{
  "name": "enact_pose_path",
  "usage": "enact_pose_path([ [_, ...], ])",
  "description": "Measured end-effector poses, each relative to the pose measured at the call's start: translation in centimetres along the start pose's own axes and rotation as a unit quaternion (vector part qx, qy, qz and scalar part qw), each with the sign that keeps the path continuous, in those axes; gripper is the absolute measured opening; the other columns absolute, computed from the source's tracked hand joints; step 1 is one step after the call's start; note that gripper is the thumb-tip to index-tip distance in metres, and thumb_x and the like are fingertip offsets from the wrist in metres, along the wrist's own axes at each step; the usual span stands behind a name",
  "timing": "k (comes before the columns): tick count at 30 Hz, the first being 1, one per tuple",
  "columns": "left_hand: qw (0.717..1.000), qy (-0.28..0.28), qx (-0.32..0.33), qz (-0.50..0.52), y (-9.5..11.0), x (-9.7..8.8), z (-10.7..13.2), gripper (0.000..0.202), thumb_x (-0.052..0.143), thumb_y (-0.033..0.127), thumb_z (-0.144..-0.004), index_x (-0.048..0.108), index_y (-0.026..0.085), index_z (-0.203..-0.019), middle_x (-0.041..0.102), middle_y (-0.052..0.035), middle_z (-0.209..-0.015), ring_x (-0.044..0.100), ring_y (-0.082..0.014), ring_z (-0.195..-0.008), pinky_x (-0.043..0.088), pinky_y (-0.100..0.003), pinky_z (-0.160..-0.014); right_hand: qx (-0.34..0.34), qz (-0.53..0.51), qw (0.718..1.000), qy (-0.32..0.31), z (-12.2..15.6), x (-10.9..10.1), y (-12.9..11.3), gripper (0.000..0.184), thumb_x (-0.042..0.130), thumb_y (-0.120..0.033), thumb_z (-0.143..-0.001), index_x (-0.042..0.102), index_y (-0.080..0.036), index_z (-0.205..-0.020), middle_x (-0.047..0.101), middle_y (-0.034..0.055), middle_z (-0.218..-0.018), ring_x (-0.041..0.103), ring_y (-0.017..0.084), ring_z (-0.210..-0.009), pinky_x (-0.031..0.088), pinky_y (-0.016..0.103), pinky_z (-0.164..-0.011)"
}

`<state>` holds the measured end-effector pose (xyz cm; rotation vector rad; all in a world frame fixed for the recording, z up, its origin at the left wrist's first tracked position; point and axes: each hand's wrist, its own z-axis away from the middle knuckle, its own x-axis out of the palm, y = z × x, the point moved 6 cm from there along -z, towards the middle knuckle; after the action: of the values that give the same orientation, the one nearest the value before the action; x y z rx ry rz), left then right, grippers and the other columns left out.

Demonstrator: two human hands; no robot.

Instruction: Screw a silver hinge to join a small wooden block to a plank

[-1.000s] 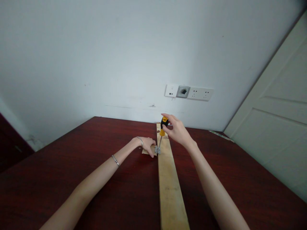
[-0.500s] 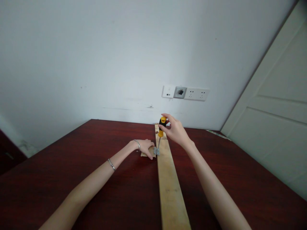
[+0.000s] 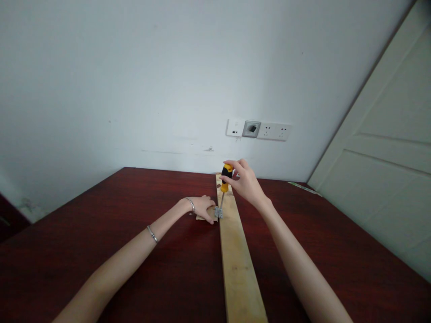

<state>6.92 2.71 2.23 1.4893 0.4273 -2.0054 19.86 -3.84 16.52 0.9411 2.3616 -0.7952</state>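
A long pale wooden plank lies lengthwise on the dark red table. My right hand is closed around the yellow-and-black handle of a screwdriver, which stands upright with its tip on a small metal hinge at the plank's left edge. Just left of that edge, my left hand presses down on a small wooden piece beside the hinge, fingers curled over it. Two bracelets sit on my left forearm.
A white wall rises behind the table, with a row of sockets and a switch. A cream door stands at the right. A thin strip lies at the table's far right edge.
My right hand's fingers have shifted round the screwdriver handle. The view has drifted slightly, so everything sits a little further left. Left hand stays on the small piece.
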Motion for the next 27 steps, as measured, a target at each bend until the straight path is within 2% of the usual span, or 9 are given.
enact_pose_path([
  [6, 1.0, 0.003, 0.001, 0.0, 0.0, 0.1, 0.1, 0.084, 0.059, 0.073, -0.063, 0.054, 0.017, -0.126, 0.056, -0.0146, -0.116, 0.052, -0.0311, -0.107, 0.045, -0.035, -0.087, -0.028, 0.015, 0.999, -0.015, -0.1, 0.0, -0.4, 0.044, 0.055, -0.02, -0.083, 0.051, -0.021, -0.127, 0.057, 0.0079, -0.107, 0.063, 0.021, -0.089, 0.053, 0.036, -0.081],
  [11, 1.0, 0.0, -0.003, -0.003, 0.1, -0.1, 0.2, 0.085, 0.059, 0.073, -0.063, 0.052, 0.018, -0.128, 0.055, -0.0144, -0.119, 0.051, -0.0309, -0.109, 0.045, -0.035, -0.088, -0.026, 0.034, 0.999, -0.008, -0.1, -0.2, -0.7, 0.036, 0.058, -0.029, -0.085, 0.057, -0.023, -0.12, 0.059, 0.0077, -0.106, 0.063, 0.02, -0.083, 0.053, 0.036, -0.079],
  [14, 1.0, -0.003, -0.002, -0.002, 0.2, -0.1, 0.3, 0.086, 0.059, 0.074, -0.063, 0.052, 0.018, -0.129, 0.054, -0.015, -0.12, 0.05, -0.0314, -0.11, 0.045, -0.036, -0.088, -0.02, 0.036, 0.999, -0.013, -0.1, -0.3, -0.8, 0.034, 0.057, -0.029, -0.086, 0.058, -0.024, -0.12, 0.061, 0.007, -0.104, 0.062, 0.019, -0.079, 0.053, 0.035, -0.077],
  [19, 1.0, 0.004, -0.006, 0.005, 0.1, -0.1, 0.3, 0.084, 0.06, 0.072, -0.064, 0.052, 0.019, -0.129, 0.055, -0.014, -0.118, 0.05, -0.0307, -0.109, 0.045, -0.035, -0.088, -0.028, 0.031, 0.999, -0.018, 0.0, -0.3, -1.2, 0.046, 0.054, -0.019, -0.082, 0.052, -0.022, -0.127, 0.062, 0.0082, -0.109, 0.061, 0.024, -0.095, 0.051, 0.039, -0.086],
  [24, 1.0, 0.004, -0.005, 0.008, 0.1, -0.1, 0.3, 0.083, 0.061, 0.072, -0.063, 0.054, 0.02, -0.127, 0.055, -0.0132, -0.118, 0.051, -0.0301, -0.108, 0.045, -0.035, -0.087, -0.013, 0.041, 0.999, -0.022, 0.1, -0.1, -0.7, 0.043, 0.059, -0.033, -0.084, 0.055, -0.023, -0.126, 0.057, 0.0098, -0.111, 0.061, 0.022, -0.088, 0.054, 0.038, -0.08],
  [27, 1.0, 0.005, -0.002, 0.001, 0.1, 0.0, 0.3, 0.083, 0.06, 0.073, -0.064, 0.053, 0.02, -0.128, 0.054, -0.0138, -0.117, 0.05, -0.0304, -0.109, 0.045, -0.035, -0.087, -0.002, 0.04, 0.999, -0.025, 0.0, 0.0, -0.3, 0.043, 0.058, -0.033, -0.085, 0.055, -0.023, -0.127, 0.055, 0.0094, -0.107, 0.061, 0.021, -0.083, 0.055, 0.036, -0.076],
])
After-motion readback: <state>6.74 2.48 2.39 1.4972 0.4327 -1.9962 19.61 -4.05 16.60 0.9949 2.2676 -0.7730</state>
